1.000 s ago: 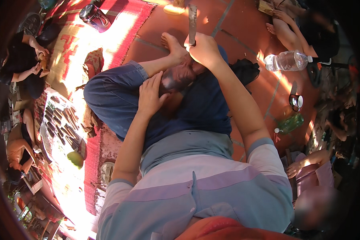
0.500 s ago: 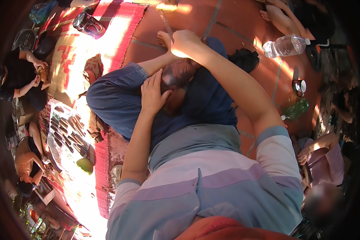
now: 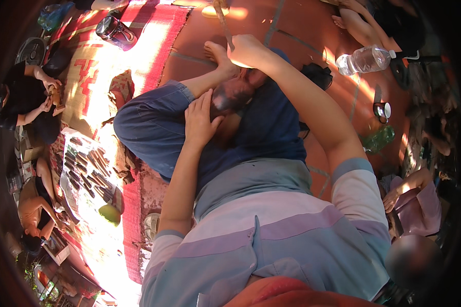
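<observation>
Here the person sits on the reddish tiled floor (image 3: 292,20) with knees drawn up in dark blue trousers (image 3: 148,128), looking down over a striped polo shirt (image 3: 271,235). The right hand (image 3: 247,51) is raised out in front, fingers wrapped closed round a thin stick-like tool (image 3: 223,25) whose upper end points away toward the top of the view (what kind of tool it is cannot be told). The left hand (image 3: 200,120) lies open and flat, fingers together, pressed against the inner side of the left knee, just beside a rounded grey-brown object (image 3: 230,94) held between the legs; that object is partly hidden by the right forearm and sits directly below the right fist. A bare foot (image 3: 217,53) shows just left of the fist, touching the floor.

To the left a red patterned mat (image 3: 102,66) lies in strong sunlight, with a dark round container (image 3: 112,28) near its far end. Lower left, a pale tray (image 3: 74,192) carries rows of small dark pieces (image 3: 89,163), and a green rounded thing (image 3: 109,214) lies beside it. Other people sit along the left edge. On the right, a clear plastic bottle (image 3: 366,60) lies on its side, a small cup (image 3: 383,110) stands near it, and a green bottle (image 3: 378,139) lies a little closer in.
</observation>
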The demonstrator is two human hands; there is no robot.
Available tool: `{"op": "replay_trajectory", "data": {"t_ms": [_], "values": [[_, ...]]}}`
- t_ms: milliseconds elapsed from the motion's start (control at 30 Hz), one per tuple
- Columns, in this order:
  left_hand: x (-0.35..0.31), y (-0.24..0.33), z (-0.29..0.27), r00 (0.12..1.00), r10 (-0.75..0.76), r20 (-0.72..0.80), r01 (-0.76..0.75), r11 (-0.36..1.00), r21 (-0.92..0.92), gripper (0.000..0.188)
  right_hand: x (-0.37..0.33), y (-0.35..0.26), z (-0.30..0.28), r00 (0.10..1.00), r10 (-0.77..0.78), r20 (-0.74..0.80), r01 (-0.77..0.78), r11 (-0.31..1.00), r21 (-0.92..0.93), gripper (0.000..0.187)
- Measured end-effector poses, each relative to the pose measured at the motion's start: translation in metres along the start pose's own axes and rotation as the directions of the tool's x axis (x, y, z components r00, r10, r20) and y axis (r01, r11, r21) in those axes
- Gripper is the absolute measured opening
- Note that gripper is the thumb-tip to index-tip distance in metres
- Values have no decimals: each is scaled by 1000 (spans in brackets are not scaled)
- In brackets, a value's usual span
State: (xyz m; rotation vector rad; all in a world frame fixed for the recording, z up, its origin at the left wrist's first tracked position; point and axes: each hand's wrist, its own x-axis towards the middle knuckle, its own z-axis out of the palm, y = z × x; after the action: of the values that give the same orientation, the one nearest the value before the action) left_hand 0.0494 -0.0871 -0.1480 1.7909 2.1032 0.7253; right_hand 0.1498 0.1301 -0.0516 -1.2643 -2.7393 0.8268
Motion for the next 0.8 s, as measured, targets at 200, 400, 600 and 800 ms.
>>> {"op": "replay_trajectory", "data": {"t_ms": [200,400,600,800], "values": [[1,0,-1,1000,-21,14,21,1000,13,86,-17,-5,12,997,-20,-71,21,1000,10,17],[0,1,-1,1000,-5,-3,5,1000,12,87,-6,8,4,998,35,-55,-35,999,-12,18],[1,1,-1,1000,-12,5,12,1000,27,87,-26,-7,2,996,48,-78,-50,998,-24,20],[0,1,1,1000,-6,-5,6,1000,29,86,-14,4,-9,988,56,-146,-49,997,53,19]]}}
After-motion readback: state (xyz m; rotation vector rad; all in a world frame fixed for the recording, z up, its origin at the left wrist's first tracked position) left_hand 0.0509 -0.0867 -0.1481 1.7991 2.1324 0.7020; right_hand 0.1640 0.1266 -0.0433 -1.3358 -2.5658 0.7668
